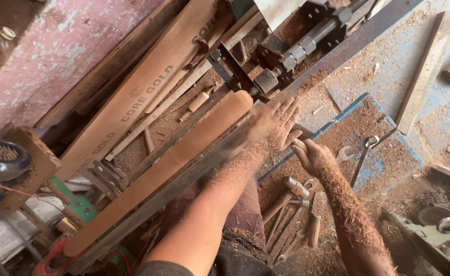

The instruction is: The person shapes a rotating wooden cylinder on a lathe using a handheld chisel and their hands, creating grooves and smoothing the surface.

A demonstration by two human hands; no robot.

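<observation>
A long round wooden workpiece [163, 163] lies mounted in a lathe, running from lower left to upper right. My left hand [276, 122], coated in sawdust, lies flat with fingers stretched over the metal rest rail [204, 166] near the piece's right end. My right hand [309, 156] is just behind it, fist closed around a tool handle; only a pale bit of the handle shows, and the blade is hidden under my left hand. The lathe's tailstock [286, 61], with a threaded screw, presses against the end of the piece.
A hammer [291, 186], wrenches [363, 153] and several hand tools lie on a sawdust-covered blue mat [383, 153] to the right. Planks lean along the pink wall [61, 51]. A motor [2, 153] sits at far left; a wooden strip [424, 66] lies at upper right.
</observation>
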